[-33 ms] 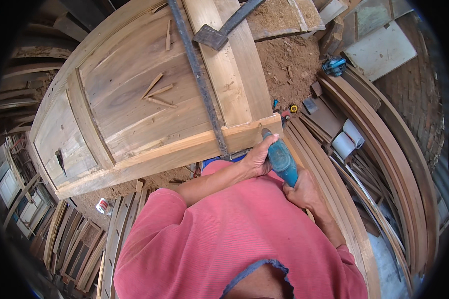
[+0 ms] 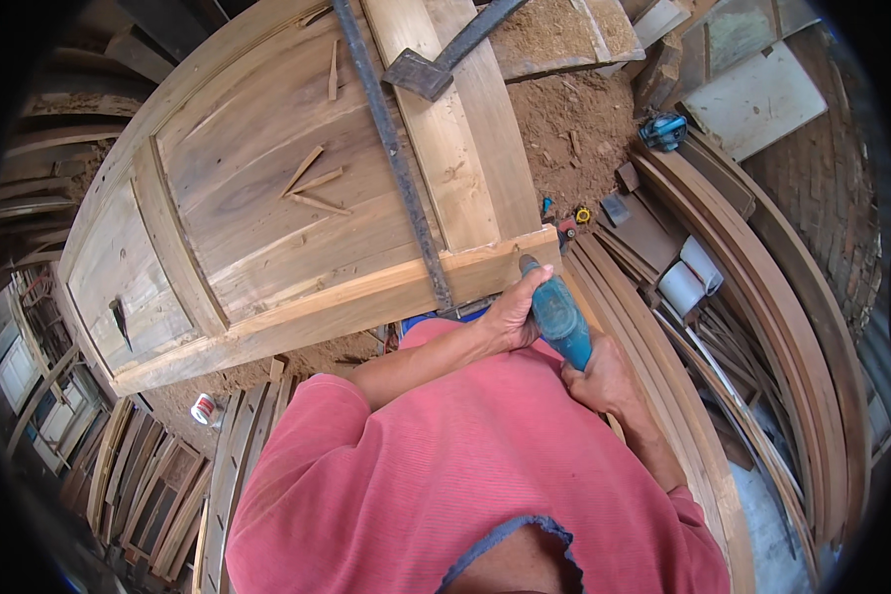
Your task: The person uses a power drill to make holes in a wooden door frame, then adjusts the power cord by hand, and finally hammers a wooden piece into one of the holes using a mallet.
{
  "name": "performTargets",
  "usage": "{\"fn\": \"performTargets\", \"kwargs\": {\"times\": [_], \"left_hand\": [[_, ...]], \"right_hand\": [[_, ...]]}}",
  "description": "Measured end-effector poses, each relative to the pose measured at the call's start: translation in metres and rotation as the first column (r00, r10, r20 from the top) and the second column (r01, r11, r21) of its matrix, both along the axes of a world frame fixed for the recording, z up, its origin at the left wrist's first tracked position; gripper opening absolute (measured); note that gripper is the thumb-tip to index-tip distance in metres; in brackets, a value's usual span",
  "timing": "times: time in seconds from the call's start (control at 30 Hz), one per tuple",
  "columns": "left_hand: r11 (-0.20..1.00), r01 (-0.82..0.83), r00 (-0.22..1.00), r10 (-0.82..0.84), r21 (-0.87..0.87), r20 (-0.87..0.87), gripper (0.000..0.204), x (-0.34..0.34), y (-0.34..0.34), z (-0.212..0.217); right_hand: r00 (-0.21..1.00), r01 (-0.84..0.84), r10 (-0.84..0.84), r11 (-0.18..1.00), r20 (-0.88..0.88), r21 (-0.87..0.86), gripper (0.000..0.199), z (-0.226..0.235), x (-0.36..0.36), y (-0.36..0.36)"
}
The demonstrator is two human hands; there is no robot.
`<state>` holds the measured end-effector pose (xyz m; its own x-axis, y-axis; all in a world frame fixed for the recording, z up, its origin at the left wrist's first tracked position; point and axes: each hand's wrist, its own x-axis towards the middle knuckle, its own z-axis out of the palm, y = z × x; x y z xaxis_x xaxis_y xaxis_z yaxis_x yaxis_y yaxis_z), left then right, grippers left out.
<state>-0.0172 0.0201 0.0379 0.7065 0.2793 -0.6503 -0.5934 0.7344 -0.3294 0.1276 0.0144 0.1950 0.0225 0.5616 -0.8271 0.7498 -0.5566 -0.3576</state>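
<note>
Both of my hands are on a teal power drill (image 2: pixel 561 322) in front of my chest. My left hand (image 2: pixel 511 315) is closed round its front part, the thumb lying along the top. My right hand (image 2: pixel 604 374) grips the rear end. The drill's dark nose points at the near edge of a panelled wooden door (image 2: pixel 307 148), close to its right corner. Whether a bit enters the wood cannot be made out. Across the door lies a long metal bar clamp (image 2: pixel 391 148), its lower end at the near edge.
A hammer (image 2: pixel 421 74) and several thin wood slivers (image 2: pixel 312 178) rest on the door. Stacked boards (image 2: pixel 643 376) run along my right. Beyond them are a blue power tool (image 2: pixel 663 131) and a white roll (image 2: pixel 681 287). A small white tub (image 2: pixel 204 408) stands at the left.
</note>
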Motion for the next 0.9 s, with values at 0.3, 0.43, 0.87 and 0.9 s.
{"fn": "performTargets", "kwargs": {"times": [0.3,0.43,0.87,0.9], "left_hand": [[0.992,-0.112,0.994,0.111,0.060,0.020,0.023,0.006,-0.002,-0.006],[0.988,-0.061,0.995,0.072,0.141,-0.076,0.042,-0.020,0.004,0.013],[0.925,0.285,0.171,-0.306,-0.251,-0.936,0.056,-0.180,-0.304,-0.215],[0.904,0.309,0.081,-0.335,-0.296,-0.939,0.059,-0.161,-0.294,-0.233]], "right_hand": [[0.997,-0.066,0.068,0.996,0.034,-0.058,0.032,0.001,0.002,0.009],[0.992,-0.117,0.117,0.993,-0.044,-0.016,0.023,0.001,-0.002,0.019],[0.934,-0.146,0.144,0.989,-0.327,0.018,0.029,0.033,-0.004,0.028],[0.882,-0.002,0.004,1.000,-0.471,0.006,0.037,0.038,-0.006,0.023]]}}
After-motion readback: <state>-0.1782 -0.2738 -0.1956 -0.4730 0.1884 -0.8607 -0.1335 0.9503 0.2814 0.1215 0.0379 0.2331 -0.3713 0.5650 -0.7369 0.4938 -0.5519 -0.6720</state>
